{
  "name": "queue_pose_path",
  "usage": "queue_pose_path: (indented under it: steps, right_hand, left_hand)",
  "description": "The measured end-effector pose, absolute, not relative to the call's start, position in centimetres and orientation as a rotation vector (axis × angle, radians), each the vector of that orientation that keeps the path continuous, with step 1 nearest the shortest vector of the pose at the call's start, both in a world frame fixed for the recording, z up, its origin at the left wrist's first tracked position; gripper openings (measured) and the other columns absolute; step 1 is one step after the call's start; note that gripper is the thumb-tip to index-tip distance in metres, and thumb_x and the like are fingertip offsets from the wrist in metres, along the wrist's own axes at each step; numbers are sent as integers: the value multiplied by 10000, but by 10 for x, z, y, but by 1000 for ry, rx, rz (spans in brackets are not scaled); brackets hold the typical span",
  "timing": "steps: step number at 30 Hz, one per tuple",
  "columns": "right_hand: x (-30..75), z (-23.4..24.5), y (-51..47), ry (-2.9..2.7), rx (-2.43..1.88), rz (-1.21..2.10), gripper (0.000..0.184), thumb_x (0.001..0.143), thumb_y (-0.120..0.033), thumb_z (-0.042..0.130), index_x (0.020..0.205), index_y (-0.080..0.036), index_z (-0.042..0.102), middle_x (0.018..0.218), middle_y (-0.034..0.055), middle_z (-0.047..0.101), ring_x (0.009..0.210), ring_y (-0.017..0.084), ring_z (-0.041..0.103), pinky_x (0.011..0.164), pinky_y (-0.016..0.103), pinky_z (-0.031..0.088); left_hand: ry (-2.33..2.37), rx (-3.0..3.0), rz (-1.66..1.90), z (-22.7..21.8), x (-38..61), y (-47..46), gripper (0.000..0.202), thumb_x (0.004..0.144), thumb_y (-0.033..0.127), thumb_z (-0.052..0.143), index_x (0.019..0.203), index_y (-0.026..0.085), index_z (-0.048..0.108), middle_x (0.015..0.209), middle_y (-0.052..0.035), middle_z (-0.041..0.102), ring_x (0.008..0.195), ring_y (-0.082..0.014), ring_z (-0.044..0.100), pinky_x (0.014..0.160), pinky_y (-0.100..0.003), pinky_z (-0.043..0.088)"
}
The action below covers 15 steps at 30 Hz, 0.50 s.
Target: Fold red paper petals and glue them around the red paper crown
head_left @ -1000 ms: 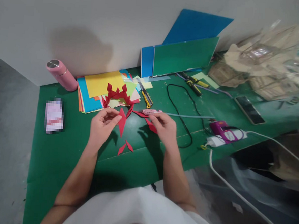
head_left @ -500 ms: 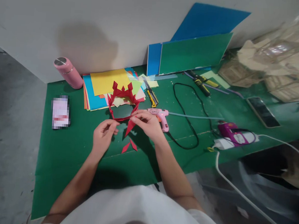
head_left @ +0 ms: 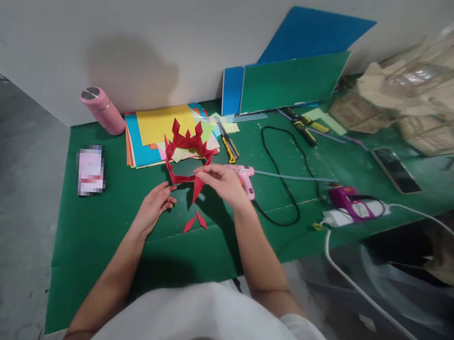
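Note:
A red folded-paper crown with pointed diamond tips stands over the table in front of me. My right hand pinches its near right rim, where a long red point hangs down below the fingers. Beside the near left rim is my left hand, its fingers apart and holding nothing; the fingertips are close to the rim, and I cannot tell if they touch it. Two small red paper diamonds lie on the table just below the crown. A pink glue gun rests behind my right hand, partly hidden by it.
Coloured paper sheets and a yellow utility knife lie behind the crown. A pink bottle stands at the back left. To the right are a black cable, pliers, a power strip and a phone.
My left hand has let go of the crown's near rim, moved slightly down and left, and its fingers have spread. My right hand keeps its pinch on the crown.

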State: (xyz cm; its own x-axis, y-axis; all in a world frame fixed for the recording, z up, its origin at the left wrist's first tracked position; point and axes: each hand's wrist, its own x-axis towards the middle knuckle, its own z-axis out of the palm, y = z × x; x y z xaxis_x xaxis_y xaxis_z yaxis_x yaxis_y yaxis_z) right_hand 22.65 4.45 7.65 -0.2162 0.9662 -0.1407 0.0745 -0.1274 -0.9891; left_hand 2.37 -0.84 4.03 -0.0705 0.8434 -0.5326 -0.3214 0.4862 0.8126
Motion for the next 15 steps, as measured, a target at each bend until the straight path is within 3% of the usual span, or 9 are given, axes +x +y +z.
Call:
queue_pose_path:
  steps: [4, 8, 11, 15]
  right_hand:
    - [236, 83, 47, -1293, -1218, 1463, 233, 744, -434, 713, 774, -204, 687, 975, 38, 742, 887, 162, 666, 866, 337, 514]
    - [241, 87, 49, -1274, -1201, 1467, 268, 723, -472, 724, 764, -209, 688, 997, 35, 739, 850, 157, 665, 811, 323, 531]
    - [244, 93, 51, -1234, -1163, 1406, 286, 709, -496, 729, 771, -220, 693, 990, 27, 729, 755, 127, 643, 707, 279, 529]
    - [246, 101, 57, -1071, -1177, 1270, 348, 731, -566, 683, 801, -226, 651, 773, 3, 686, 539, 89, 549, 539, 251, 482]
  left_hand:
    - [1175, 442, 1051, 34, 34, 8, 423, 698, 342, 790, 1043, 149, 639, 982, -91, 713, 743, -108, 658, 613, -196, 499]
    - [1040, 464, 1162, 26, 47, 22, 403, 635, 365, 838, 938, 168, 658, 929, -41, 708, 696, -74, 614, 565, -167, 441]
    - [993, 505, 1295, 23, 58, 25, 444, 599, 373, 863, 935, 183, 643, 991, -36, 709, 811, -93, 644, 699, -190, 490]
    - [1004, 583, 1392, 18, 68, 21, 527, 611, 433, 845, 1023, 214, 602, 1089, -61, 701, 974, -167, 666, 880, -306, 517]
